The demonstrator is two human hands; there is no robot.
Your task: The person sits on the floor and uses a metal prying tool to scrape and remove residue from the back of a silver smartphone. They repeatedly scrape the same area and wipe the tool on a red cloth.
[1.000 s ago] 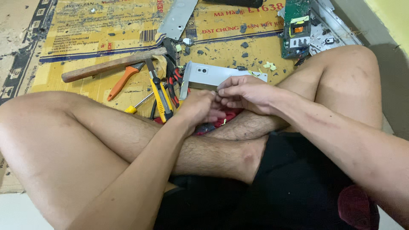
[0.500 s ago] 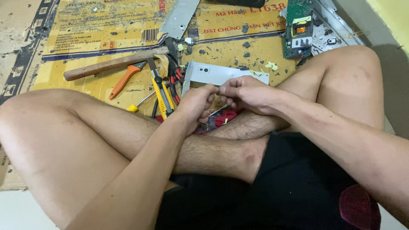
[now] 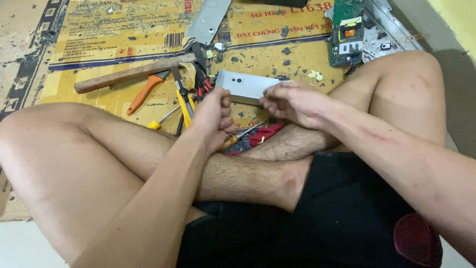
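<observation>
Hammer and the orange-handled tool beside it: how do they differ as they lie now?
The hammer has a long bare wooden handle; the orange-handled tool has a shorter, bright plastic-looking grip. The hammer lies nearly level across the cardboard; the orange-handled tool slants more steeply. The hammer lies farther from the left hand. Both lie untouched on the cardboard.

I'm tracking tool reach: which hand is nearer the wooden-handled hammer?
Left. The left hand is just right of the hammer; the right hand lies farther right, beyond the grey metal piece.
</observation>
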